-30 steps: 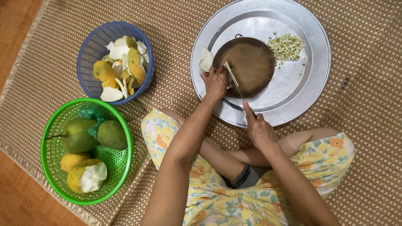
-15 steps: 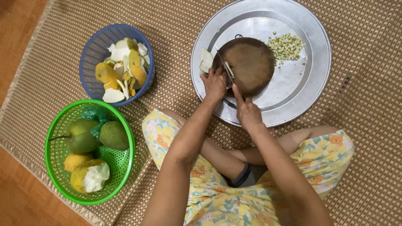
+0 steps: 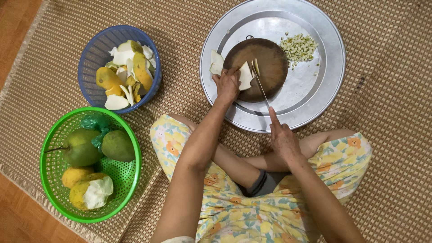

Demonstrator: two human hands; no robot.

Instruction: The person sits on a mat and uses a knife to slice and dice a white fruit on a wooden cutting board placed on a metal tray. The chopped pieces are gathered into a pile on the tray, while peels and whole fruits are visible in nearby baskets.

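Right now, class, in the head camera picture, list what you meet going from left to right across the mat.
Green basket of whole fruit → blue basket of peels → left hand on a white fruit piece → knife → chopped bits on the round metal tray.

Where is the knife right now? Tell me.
The knife is upper middle in the head view, held by the right hand, its blade over the round wooden board beside the white fruit piece.
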